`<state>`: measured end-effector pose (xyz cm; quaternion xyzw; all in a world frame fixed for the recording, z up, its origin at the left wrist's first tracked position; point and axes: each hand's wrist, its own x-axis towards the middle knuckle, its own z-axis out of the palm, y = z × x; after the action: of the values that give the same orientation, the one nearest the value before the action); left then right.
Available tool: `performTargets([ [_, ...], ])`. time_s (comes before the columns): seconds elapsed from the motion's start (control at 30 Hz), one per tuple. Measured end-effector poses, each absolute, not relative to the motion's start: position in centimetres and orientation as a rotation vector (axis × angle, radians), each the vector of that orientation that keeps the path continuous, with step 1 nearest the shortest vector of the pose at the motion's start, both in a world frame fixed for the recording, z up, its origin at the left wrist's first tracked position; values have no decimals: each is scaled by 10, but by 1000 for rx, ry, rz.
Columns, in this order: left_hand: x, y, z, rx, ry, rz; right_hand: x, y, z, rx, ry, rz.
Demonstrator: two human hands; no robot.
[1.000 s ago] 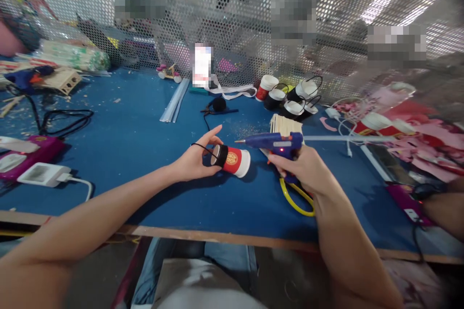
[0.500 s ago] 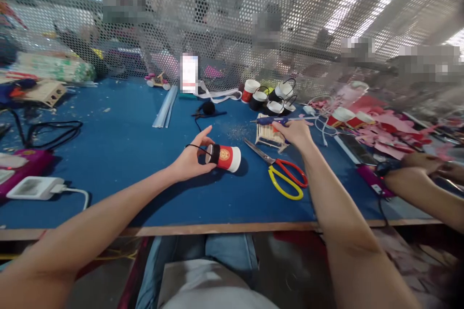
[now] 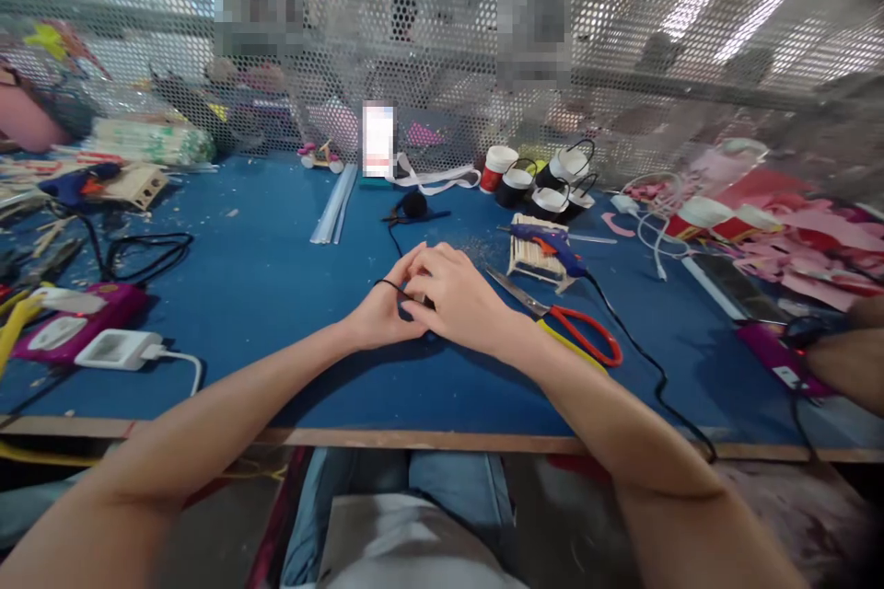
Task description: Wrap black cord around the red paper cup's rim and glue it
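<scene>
My left hand (image 3: 379, 315) is closed on a small paper cup whose black cord handle (image 3: 392, 286) loops over my fingers. Over the cup lies my right hand (image 3: 461, 299), fingers curled round it, so almost all of the cup is hidden. A blue glue gun (image 3: 549, 241) rests on a little wooden stick rack (image 3: 535, 265), its black cord running toward the table's front edge. Scissors (image 3: 587, 336) with one red and one yellow handle lie partly under my right forearm.
Several small cups (image 3: 515, 189) with cord handles stand at the back of the blue table (image 3: 255, 294). Clear glue sticks (image 3: 335, 204) and a phone (image 3: 378, 140) are behind my hands. Left are a purple power strip (image 3: 114, 302) and another glue gun (image 3: 79, 186); right, another person's hand (image 3: 853, 354).
My right hand has let go of the glue gun, leaving it on the wooden rack, and has come left onto the cup. The red-and-white cup is now covered by my hands. The view has shifted slightly.
</scene>
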<state>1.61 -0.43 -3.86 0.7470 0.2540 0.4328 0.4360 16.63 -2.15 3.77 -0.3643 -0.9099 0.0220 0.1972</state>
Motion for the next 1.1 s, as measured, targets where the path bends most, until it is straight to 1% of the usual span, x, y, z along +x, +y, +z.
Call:
performTargets([
  [0.07,16,-5,-38,1873,643,1069,168,-18,41,-1022,-2528,133],
  [0.23,14,-8,-36,1821,671,992,204,-9,44,-1124,-2142,593],
  [0.33,13,-11,-35,1820,646,952,218,-7,37,-1211,-1976,740],
  [0.47,13,-13,-36,1855,598,927,222,-5,24,-1261,-1886,804],
  [0.73,15,-18,-35,1941,543,931,222,-4,11,-1233,-1915,877],
  [0.87,14,-19,-37,2018,547,952,220,-4,6,-1252,-1966,879],
  [1.1,11,-18,-38,2173,537,972,215,-7,8,-1409,-2101,909],
])
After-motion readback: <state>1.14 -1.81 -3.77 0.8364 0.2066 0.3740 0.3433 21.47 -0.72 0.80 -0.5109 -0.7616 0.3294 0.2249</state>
